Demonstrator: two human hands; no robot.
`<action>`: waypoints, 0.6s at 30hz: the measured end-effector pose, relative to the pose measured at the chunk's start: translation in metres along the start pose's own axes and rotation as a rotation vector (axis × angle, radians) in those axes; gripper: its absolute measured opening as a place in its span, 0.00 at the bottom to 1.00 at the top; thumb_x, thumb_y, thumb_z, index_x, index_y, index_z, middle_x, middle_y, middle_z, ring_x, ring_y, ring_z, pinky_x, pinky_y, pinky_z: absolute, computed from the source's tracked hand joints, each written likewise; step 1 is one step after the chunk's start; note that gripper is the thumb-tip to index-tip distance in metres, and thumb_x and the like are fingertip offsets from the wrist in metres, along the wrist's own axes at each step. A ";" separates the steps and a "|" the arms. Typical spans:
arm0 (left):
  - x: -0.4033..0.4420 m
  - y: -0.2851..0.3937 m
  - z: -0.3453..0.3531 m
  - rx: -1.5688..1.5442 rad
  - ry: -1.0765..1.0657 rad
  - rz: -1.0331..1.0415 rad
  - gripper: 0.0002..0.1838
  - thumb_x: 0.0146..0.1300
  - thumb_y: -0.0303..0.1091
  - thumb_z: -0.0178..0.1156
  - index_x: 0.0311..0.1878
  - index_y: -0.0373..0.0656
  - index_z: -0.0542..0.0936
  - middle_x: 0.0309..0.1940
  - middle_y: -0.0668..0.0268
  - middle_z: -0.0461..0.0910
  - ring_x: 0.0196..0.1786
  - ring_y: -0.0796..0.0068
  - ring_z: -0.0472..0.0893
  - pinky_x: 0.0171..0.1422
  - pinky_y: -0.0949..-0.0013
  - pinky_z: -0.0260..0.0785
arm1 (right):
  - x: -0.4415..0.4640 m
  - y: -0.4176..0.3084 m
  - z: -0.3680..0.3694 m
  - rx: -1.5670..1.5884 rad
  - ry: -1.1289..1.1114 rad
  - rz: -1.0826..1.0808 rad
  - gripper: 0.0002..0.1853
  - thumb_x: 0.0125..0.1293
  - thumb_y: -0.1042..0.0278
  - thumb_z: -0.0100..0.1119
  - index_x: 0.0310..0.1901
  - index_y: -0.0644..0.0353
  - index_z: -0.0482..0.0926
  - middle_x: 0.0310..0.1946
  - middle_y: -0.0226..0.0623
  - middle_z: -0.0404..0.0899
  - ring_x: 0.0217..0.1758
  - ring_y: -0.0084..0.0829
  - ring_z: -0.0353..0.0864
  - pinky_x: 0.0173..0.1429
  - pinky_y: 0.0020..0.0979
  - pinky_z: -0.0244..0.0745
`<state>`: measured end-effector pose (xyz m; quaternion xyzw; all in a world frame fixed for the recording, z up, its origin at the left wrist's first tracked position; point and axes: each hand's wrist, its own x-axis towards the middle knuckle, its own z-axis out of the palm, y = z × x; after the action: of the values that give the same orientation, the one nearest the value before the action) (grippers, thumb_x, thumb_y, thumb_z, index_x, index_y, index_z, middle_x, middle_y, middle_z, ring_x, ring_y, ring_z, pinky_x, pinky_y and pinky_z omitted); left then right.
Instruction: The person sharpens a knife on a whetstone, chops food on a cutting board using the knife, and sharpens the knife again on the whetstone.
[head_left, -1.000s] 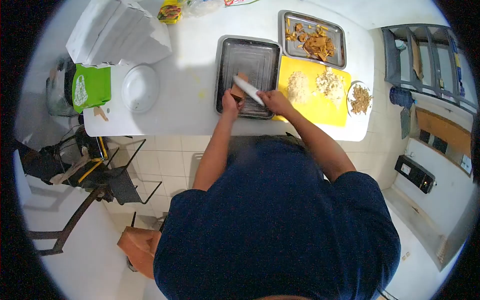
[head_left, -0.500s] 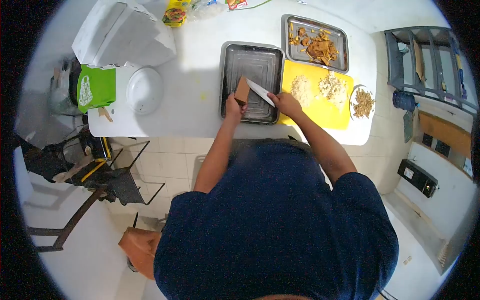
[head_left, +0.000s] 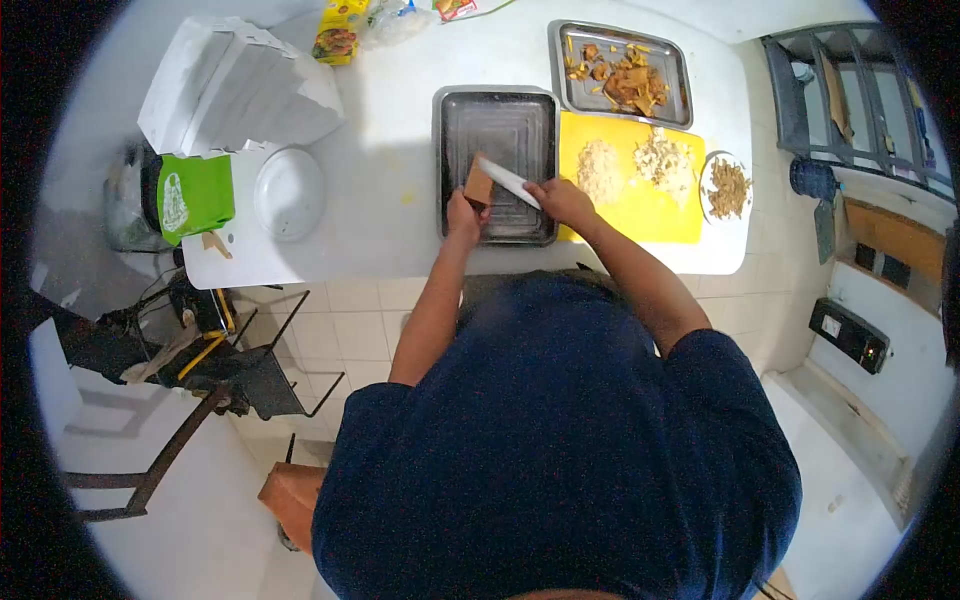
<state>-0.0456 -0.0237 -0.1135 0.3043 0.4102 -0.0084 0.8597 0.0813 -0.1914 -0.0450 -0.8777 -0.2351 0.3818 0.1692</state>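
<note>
My left hand (head_left: 463, 217) is closed around the lower end of a brown rectangular block (head_left: 480, 184), held tilted over a dark metal baking tray (head_left: 497, 118). What the block is made of I cannot tell. In my right hand (head_left: 563, 203) is a knife (head_left: 510, 182) with a pale blade, gripped by its handle. The blade slants up to the left, its tip end against or just over the block's upper edge; exact contact is too small to make out. Beneath both, the tray's ridged bottom shows.
Right of the tray, a yellow cutting board (head_left: 620, 225) carries two chopped pale piles. Beyond it are a second metal tray (head_left: 558, 80) with brown pieces and a plate (head_left: 727, 213) of brown strips. Leftward stand a white bowl (head_left: 289, 193), green bag (head_left: 196, 198) and white box (head_left: 240, 90).
The knife and my right hand have shifted slightly left, bringing the blade's tip end over the block's upper edge. My left hand keeps its hold. The whole view has moved a little.
</note>
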 end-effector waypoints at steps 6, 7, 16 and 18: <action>-0.006 0.003 0.005 0.034 0.010 -0.020 0.20 0.67 0.47 0.34 0.38 0.41 0.71 0.20 0.67 0.70 0.15 0.74 0.65 0.16 0.72 0.55 | -0.011 -0.019 -0.001 -0.035 -0.027 -0.035 0.35 0.65 0.34 0.40 0.31 0.63 0.83 0.31 0.58 0.80 0.36 0.55 0.81 0.41 0.50 0.74; -0.002 0.000 0.001 0.019 -0.025 -0.015 0.20 0.66 0.47 0.34 0.38 0.42 0.71 0.20 0.67 0.70 0.15 0.74 0.65 0.16 0.71 0.54 | -0.008 -0.010 0.004 -0.031 -0.009 -0.002 0.36 0.65 0.33 0.40 0.31 0.64 0.82 0.31 0.58 0.80 0.36 0.55 0.81 0.41 0.50 0.74; 0.007 0.000 -0.003 -0.107 0.002 -0.023 0.22 0.71 0.48 0.30 0.41 0.39 0.68 0.21 0.62 0.70 0.16 0.73 0.66 0.18 0.70 0.55 | -0.002 -0.005 0.012 0.041 0.001 -0.011 0.35 0.66 0.35 0.40 0.31 0.64 0.82 0.29 0.56 0.79 0.36 0.54 0.81 0.44 0.49 0.74; 0.002 -0.001 -0.002 -0.050 0.006 -0.027 0.23 0.71 0.47 0.30 0.41 0.39 0.69 0.21 0.62 0.70 0.16 0.73 0.65 0.18 0.70 0.55 | 0.004 -0.002 0.005 0.017 -0.014 0.112 0.35 0.66 0.35 0.39 0.31 0.64 0.82 0.30 0.56 0.80 0.37 0.55 0.81 0.44 0.51 0.74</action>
<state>-0.0452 -0.0228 -0.1163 0.2771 0.4170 -0.0085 0.8656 0.0794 -0.1874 -0.0496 -0.8853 -0.1837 0.3988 0.1532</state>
